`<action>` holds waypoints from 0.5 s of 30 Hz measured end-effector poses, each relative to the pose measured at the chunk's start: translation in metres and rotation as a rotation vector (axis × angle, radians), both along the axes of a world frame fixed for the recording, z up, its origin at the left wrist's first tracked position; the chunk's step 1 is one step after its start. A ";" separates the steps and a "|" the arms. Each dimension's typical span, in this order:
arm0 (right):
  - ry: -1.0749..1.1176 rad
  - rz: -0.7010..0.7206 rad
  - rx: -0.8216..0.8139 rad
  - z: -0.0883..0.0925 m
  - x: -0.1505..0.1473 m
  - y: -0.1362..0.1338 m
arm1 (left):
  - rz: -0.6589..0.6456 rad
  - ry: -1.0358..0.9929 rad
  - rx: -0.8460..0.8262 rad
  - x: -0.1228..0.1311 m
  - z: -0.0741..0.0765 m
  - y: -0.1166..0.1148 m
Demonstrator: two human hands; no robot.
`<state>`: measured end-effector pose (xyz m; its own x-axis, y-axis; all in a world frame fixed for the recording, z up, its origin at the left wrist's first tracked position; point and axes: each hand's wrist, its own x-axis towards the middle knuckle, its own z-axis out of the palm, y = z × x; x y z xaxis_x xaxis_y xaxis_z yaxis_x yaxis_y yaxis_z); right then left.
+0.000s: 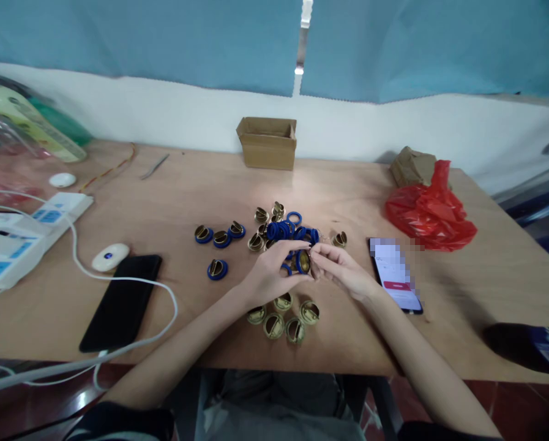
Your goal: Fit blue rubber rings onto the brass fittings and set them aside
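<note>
Thumb and fingers of my left hand point(267, 275) curve around a round brass-coloured cap with a blue ring point(304, 262), held edge-on above the table. My right hand point(343, 269) is closed in a pinch at the cap's right side; what lies between those fingertips is hidden. Just behind my hands is a pile of loose blue rings point(278, 230) mixed with brass caps point(261, 215). To the left sit several caps fitted with blue rings point(217, 269). Nearer me, several brass caps point(274, 325) without blue rings form a group. One more brass cap point(339, 239) lies behind my right hand.
An open cardboard box point(268, 152) stands at the back. On the right are a lit phone point(396, 275), a red plastic bag point(433, 214) and a dark object point(526, 346). A black phone point(122, 303), white cable point(171, 294) and power strip point(40, 233) occupy the left.
</note>
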<state>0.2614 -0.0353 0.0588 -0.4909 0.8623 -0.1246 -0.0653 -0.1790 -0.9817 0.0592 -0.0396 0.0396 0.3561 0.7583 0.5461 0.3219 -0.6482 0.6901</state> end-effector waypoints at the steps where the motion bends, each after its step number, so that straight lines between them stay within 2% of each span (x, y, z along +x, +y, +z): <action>1: -0.006 0.000 0.008 0.000 0.000 0.000 | -0.010 -0.003 -0.010 0.000 -0.001 -0.001; 6: -0.033 -0.029 0.007 0.001 -0.002 -0.001 | -0.034 -0.001 -0.012 0.002 -0.003 -0.002; 15: -0.007 -0.062 0.003 -0.001 -0.005 -0.003 | -0.026 0.039 0.084 0.001 -0.004 -0.003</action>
<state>0.2565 -0.0381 0.0578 -0.4359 0.8912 -0.1253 -0.0696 -0.1723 -0.9826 0.0602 -0.0424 0.0355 0.3973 0.7008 0.5926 0.3304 -0.7116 0.6201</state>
